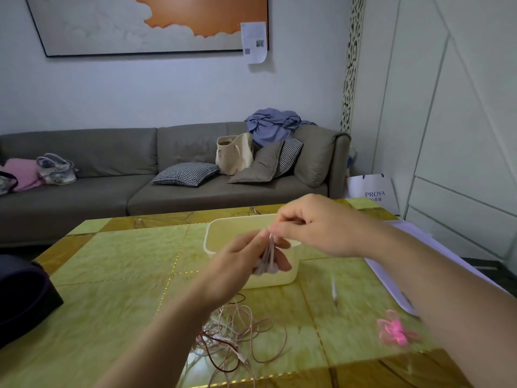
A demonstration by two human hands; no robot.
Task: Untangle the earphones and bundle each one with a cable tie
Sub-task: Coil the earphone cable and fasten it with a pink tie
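My left hand (246,259) holds a folded bundle of pale pink earphone cable (267,260) above the table, earbuds hanging at its lower end. My right hand (316,225) pinches the top of that bundle with thumb and forefinger; what it pinches is too blurred to tell. Below my left forearm a tangle of pink and brown earphone cables (237,337) lies on the yellow-green table (112,275). A pink cable tie bundle (394,330) lies at the right. A white strip, perhaps a tie (333,289), lies beside the bin.
A cream plastic bin (212,233) stands just behind my hands. White paper sheets (391,273) lie at the table's right edge. A dark object (25,292) sits at the left edge. A grey sofa (112,175) with cushions and bags stands beyond.
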